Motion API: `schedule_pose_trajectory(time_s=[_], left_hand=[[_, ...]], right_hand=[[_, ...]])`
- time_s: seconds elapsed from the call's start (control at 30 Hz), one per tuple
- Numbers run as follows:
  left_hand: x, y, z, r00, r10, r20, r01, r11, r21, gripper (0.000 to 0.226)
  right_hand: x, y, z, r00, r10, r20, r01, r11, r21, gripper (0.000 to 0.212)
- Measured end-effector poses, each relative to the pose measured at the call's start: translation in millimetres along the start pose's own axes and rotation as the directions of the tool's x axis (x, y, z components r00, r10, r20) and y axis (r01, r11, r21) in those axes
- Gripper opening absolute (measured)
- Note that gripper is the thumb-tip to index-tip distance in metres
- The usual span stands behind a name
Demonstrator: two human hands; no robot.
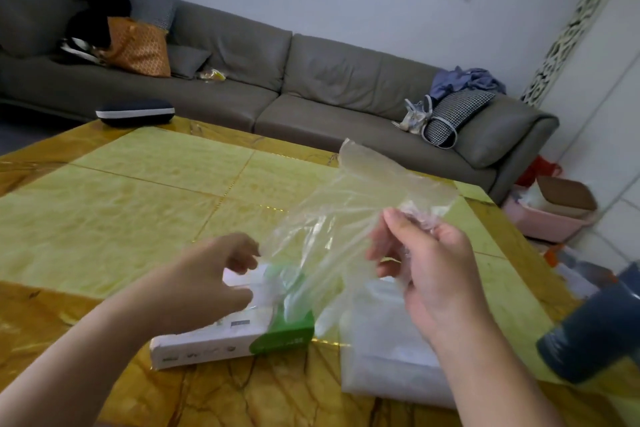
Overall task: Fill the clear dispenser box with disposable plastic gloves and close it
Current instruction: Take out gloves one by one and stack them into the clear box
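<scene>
Right hand (436, 274) lifts a thin clear plastic glove (349, 204) from the white-and-green carton (221, 340).
Its curled fingers (398, 229) pinch the glove's bunched end; the glove slants from the carton up toward the right. Left hand (211, 277) fingers curl at the carton's opening; the carton lies lengthwise left-to-right on the yellow marble worktop (138, 198).

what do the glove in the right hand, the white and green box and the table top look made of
Glove: thin clear plastic film, wrinkled, see-through. White and green box: likely printed cardboard, matte with sharp folded edges. Table top: glossy yellow veined slabs, stone or imitation.
</scene>
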State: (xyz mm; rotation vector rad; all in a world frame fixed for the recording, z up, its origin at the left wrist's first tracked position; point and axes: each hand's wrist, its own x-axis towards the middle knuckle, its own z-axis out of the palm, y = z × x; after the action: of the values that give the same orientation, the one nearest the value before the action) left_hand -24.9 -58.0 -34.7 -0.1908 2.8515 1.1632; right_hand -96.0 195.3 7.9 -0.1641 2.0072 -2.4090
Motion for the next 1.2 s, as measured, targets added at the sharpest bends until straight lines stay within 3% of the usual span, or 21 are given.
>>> schedule_pose_trajectory(time_s=[0.03, 0.1, 0.17, 0.2, 0.23, 0.3, 0.37, 0.47, 0.57, 0.73, 0.83, 0.9, 0.97, 1.0, 1.03, 1.07, 1.13, 1.17, 1.2], left_hand=[[-3, 12, 1, 0.998, 0.044, -0.040, -0.053, 0.968, -0.246, 0.041], [-6, 35, 4, 0.997, 0.067, -0.034, -0.070, 0.674, -0.735, 0.040], [-7, 47, 7, 0.991, 0.117, 0.064, 0.011, 0.408, -0.913, 0.043], [-8, 49, 11, 0.985, 0.139, 0.102, 0.044, 0.370, -0.928, 0.047], [-7, 48, 16, 0.985, 0.139, 0.105, 0.037, 0.419, -0.907, 0.047], [-6, 49, 23, 0.991, 0.130, 0.031, -0.059, 0.636, -0.769, 0.037], [-4, 52, 30, 0.993, 0.100, -0.066, -0.118, 0.722, -0.681, 0.021], [-1, 48, 30, 0.989, 0.053, -0.139, -0.135, 0.712, -0.689, 0.017], [-1, 45, 25, 0.989, 0.038, -0.146, -0.130, 0.700, -0.702, 0.017], [-2, 45, 26, 0.994, 0.073, -0.083, -0.110, 0.744, -0.659, 0.012], [-4, 48, 29, 0.992, 0.118, -0.040, -0.117, 0.772, -0.625, 0.017], [-4, 47, 28, 0.992, 0.126, -0.015, -0.113, 0.818, -0.564, 0.022], [-4, 45, 24, 0.994, 0.112, -0.004, -0.095, 0.819, -0.566, 0.028], [-3, 43, 21, 0.997, 0.081, -0.011, -0.069, 0.763, -0.643, 0.035], [-2, 41, 18, 0.999, 0.037, -0.015, -0.035, 0.629, -0.777, 0.041], [-3, 39, 16, 1.000, 0.000, -0.005, -0.005, 0.413, -0.911, 0.045], [-5, 39, 14, 1.000, -0.014, 0.018, 0.017, -0.029, -0.999, 0.052], [-7, 40, 15, 0.999, -0.011, 0.031, 0.029, -0.151, -0.988, 0.056], [-7, 41, 19, 0.999, -0.016, 0.049, 0.045, -0.197, -0.979, 0.059]], right_hand=[[-2, 1, -2, 0.999, 0.033, 0.022, -0.033, 0.999, 0.006, 0.013], [-6, 4, -4, 0.993, 0.089, 0.076, -0.088, 0.996, -0.012, 0.011], [-10, 10, -4, 0.982, 0.127, 0.137, -0.120, 0.991, -0.060, 0.012], [-12, 13, -4, 0.976, 0.147, 0.159, -0.135, 0.987, -0.086, 0.013], [-14, 15, -4, 0.969, 0.171, 0.177, -0.153, 0.982, -0.108, 0.014], [-16, 17, -5, 0.949, 0.219, 0.227, -0.190, 0.971, -0.144, 0.016], [-14, 13, -12, 0.944, 0.220, 0.245, -0.173, 0.964, -0.201, 0.013], [-3, 1, -32, 0.966, 0.174, 0.193, -0.125, 0.962, -0.242, 0.014], [6, -8, -54, 0.950, 0.195, 0.243, -0.124, 0.952, -0.280, 0.013], [9, -9, -62, 0.948, 0.145, 0.285, -0.046, 0.944, -0.327, 0.031], [3, -3, -50, 0.910, 0.114, 0.398, 0.064, 0.911, -0.408, 0.041], [0, 1, -45, 0.870, 0.129, 0.476, 0.094, 0.904, -0.418, 0.031], [-2, 1, -43, 0.874, 0.123, 0.469, 0.090, 0.909, -0.406, 0.012], [-2, 2, -42, 0.893, 0.116, 0.435, 0.074, 0.915, -0.396, 0.008], [-3, 1, -41, 0.915, 0.102, 0.390, 0.054, 0.927, -0.370, 0.008], [-3, 1, -39, 0.940, 0.078, 0.332, 0.034, 0.947, -0.319, 0.008], [-2, 1, -36, 0.982, 0.030, 0.185, 0.000, 0.986, -0.164, 0.009], [-2, 1, -35, 0.993, 0.017, 0.114, -0.007, 0.996, -0.086, 0.010], [-1, 1, -34, 0.998, 0.007, 0.060, -0.006, 1.000, -0.016, 0.011]])
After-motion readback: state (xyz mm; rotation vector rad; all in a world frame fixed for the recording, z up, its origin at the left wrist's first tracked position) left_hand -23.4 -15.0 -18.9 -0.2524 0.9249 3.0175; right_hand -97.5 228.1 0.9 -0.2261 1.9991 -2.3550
